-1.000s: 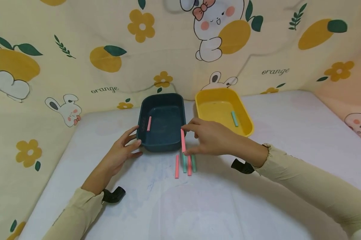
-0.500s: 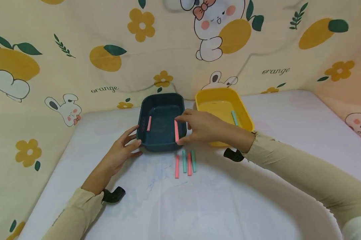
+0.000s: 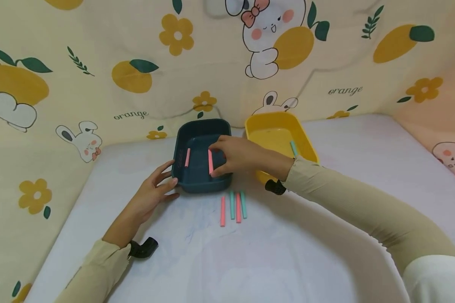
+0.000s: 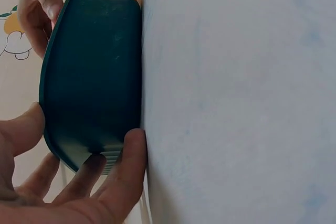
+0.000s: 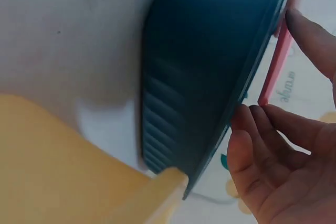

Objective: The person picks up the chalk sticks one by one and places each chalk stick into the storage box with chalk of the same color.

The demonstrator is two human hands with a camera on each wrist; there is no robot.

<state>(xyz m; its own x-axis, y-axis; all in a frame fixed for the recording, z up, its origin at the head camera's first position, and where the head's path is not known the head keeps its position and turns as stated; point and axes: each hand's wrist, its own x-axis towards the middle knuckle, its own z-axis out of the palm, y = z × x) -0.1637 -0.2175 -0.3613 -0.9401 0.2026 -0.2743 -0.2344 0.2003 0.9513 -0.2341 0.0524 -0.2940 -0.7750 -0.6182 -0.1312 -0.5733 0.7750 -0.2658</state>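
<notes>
My right hand (image 3: 239, 155) holds a pink chalk stick (image 3: 210, 162) by its ends, between thumb and fingertips, over the dark blue bin (image 3: 202, 188). In the right wrist view that chalk (image 5: 275, 66) shows just above the bin's rim. Another pink chalk (image 3: 187, 158) lies inside the bin at the left. My left hand (image 3: 152, 191) rests against the bin's left side, thumb at the rim and fingers spread on the outer wall (image 4: 94, 77) in the left wrist view. The right forearm partly covers the yellow bin (image 3: 267, 136), where a teal chalk (image 3: 293, 148) lies.
In front of the bins, two pink chalks, one on the left (image 3: 223, 211), and two teal ones, one on the right (image 3: 243, 205), lie side by side on the white tabletop (image 3: 212, 261). A printed cloth (image 3: 220, 63) stands behind the bins.
My right hand has carried the pink chalk leftward, from the bin's front right corner to over its inside. The left hand has stayed at the bin's side.
</notes>
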